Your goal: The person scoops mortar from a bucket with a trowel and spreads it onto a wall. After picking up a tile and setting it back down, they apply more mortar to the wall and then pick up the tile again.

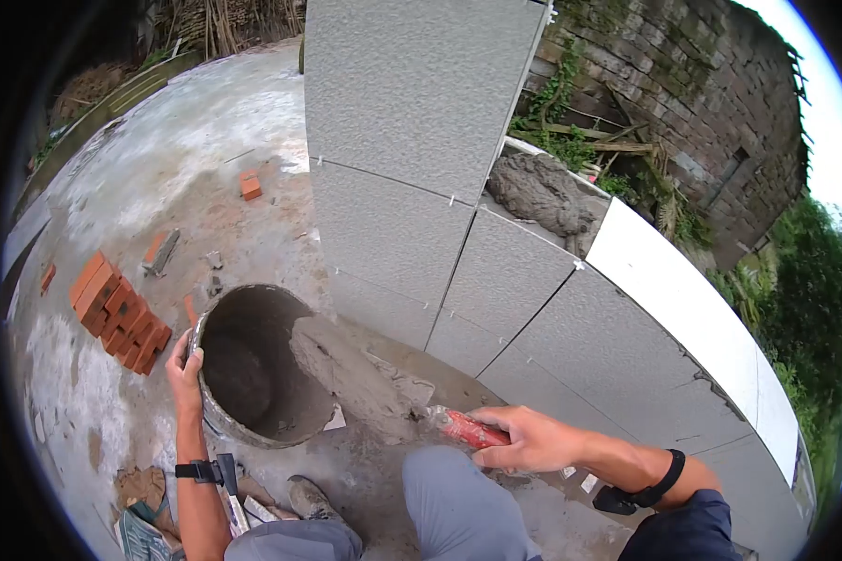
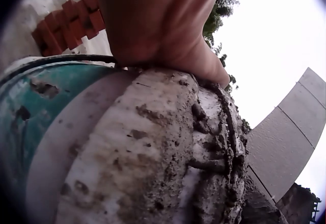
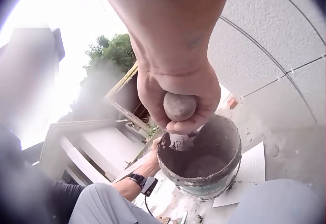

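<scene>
A mortar-smeared bucket (image 1: 208,397) leans with its mouth toward my right side. My left hand (image 1: 185,369) grips its rim, thumb on the inside edge; the left wrist view shows the crusted outer wall (image 2: 117,152) below that hand. My right hand (image 1: 533,439) is wrapped round the red handle of a trowel (image 1: 472,430). Grey mortar (image 1: 360,374) covers the trowel's blade, whose far end overlaps the bucket's mouth in the head view. In the right wrist view the handle's butt (image 3: 180,106) pokes out of the curled fist.
A grey tiled wall (image 1: 398,252) with white spacers in its joints rises ahead and to the right. Mortar (image 1: 547,196) lies in a gap along its top, beside a white top slab (image 1: 664,271). Stacked red bricks (image 1: 122,313) stand left of the bucket; loose brick pieces (image 1: 251,185) lie beyond.
</scene>
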The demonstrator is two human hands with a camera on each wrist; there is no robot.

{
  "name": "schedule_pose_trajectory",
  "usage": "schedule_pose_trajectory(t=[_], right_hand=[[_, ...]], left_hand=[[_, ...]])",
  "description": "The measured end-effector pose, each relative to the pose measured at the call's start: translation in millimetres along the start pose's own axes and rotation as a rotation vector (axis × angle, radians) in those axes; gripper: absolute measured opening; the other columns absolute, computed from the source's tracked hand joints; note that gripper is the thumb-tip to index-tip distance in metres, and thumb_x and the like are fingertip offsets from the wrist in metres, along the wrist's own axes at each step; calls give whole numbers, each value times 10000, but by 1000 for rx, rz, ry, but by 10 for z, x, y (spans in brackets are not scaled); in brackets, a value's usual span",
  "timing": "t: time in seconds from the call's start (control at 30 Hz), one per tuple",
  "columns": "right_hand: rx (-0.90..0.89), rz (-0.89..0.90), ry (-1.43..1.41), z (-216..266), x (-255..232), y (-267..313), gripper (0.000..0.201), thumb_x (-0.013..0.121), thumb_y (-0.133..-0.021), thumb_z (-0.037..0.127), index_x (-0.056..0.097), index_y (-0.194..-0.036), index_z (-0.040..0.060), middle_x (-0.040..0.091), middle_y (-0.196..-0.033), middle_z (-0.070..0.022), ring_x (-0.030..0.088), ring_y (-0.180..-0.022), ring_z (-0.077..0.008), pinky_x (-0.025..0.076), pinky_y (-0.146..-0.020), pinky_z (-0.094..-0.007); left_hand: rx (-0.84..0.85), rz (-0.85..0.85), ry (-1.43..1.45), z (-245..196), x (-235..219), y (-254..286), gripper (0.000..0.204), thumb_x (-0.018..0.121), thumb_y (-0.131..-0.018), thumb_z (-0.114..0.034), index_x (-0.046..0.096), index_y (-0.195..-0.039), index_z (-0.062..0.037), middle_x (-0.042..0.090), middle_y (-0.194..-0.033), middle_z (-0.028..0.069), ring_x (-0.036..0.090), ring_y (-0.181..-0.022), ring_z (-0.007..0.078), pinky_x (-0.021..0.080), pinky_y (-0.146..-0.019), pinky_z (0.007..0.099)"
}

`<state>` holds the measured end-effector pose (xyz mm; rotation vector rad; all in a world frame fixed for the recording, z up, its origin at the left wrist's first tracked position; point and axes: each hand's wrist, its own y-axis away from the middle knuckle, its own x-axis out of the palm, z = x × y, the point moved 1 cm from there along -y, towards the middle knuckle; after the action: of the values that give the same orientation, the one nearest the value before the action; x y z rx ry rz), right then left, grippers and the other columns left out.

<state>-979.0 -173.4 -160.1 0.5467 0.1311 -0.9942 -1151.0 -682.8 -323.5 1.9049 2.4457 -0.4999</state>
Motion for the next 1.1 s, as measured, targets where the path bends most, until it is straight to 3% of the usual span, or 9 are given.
schedule_pose_trajectory(t=[0.27, 0.4, 0.47, 0.53, 0.6, 0.77, 0.87, 0.93, 1.1], right_hand=[[193, -494, -288, 827, -633, 1624, 472, 640, -838, 115, 542, -1264, -64, 616, -838, -60, 570, -621, -93, 464, -555, -241], [71, -881, 173, 1089, -1013, 1464, 510, 587, -797, 90, 522, -1277, -71, 608, -836, -90, 579, -624, -111, 480, -565, -258], [-13, -1016, 433, 1037, -1262, 1145, 521, 575, -802, 105, 497, -1279, -89, 633, -820, -146, 625, -635, -212, 515, -614, -348], [-23, -1034, 1093, 852, -1650, 769, 506, 567, -802, 111, 496, -1261, -89, 658, -846, -223, 657, -713, -339, 525, -704, -436], [133, -868, 1275, 853, -1907, 359, 482, 566, -796, 112, 514, -1251, -39, 674, -907, -248, 659, -832, -397, 519, -758, -474], [439, -483, 1502, 1243, -1999, -278, 282, 568, -793, 105, 661, -1042, 14, 712, -923, -176, 687, -964, -324, 551, -777, -440], [527, -536, 1233, 1687, -2081, -22, 286, 531, -925, 257, 700, -928, 26, 711, -875, -174, 712, -790, -307, 560, -762, -428], [397, -528, 1388, 1705, -2261, 143, 375, 493, -970, 311, 689, -890, 2, 699, -841, -188, 702, -700, -314, 550, -746, -439], [304, -643, 1460, 2286, -1895, 841, 227, 546, -834, 162, 612, -950, -22, 648, -857, -244, 624, -862, -421, 472, -779, -489]], left_hand=[[26, 26, 4, -93, 117, -32, 637, 630, -807, -315, 551, -1280, 104, 618, -1213, 150, 582, -1111, 231, 402, -1011, 339], [32, 37, -35, -258, 185, 9, 623, 648, -793, -303, 568, -1258, 105, 623, -1207, 164, 583, -1110, 234, 413, -1001, 341], [51, 33, -88, -184, 225, 14, 602, 661, -773, -282, 589, -1231, 101, 639, -1173, 168, 595, -1091, 238, 426, -987, 344], [75, 7, -69, -172, 255, 31, 598, 671, -751, -271, 600, -1216, 98, 656, -1144, 176, 610, -1070, 246, 436, -978, 347], [104, 27, -143, -289, 302, 87, 607, 677, -737, -269, 599, -1213, 100, 666, -1126, 183, 620, -1052, 253, 439, -975, 351], [90, 32, -157, -482, 325, 158, 621, 686, -713, -274, 605, -1205, 95, 670, -1115, 200, 624, -1055, 271, 441, -971, 356], [100, -2, -166, -423, 316, 151, 618, 688, -710, -277, 609, -1197, 94, 672, -1103, 199, 626, -1042, 272, 441, -968, 353], [107, -4, -172, -413, 317, 148, 614, 687, -711, -278, 610, -1193, 95, 672, -1105, 201, 627, -1043, 272, 441, -968, 352], [77, 59, -210, -403, 298, 105, 604, 678, -756, -280, 599, -1226, 90, 654, -1166, 194, 603, -1101, 262, 419, -1006, 347]])
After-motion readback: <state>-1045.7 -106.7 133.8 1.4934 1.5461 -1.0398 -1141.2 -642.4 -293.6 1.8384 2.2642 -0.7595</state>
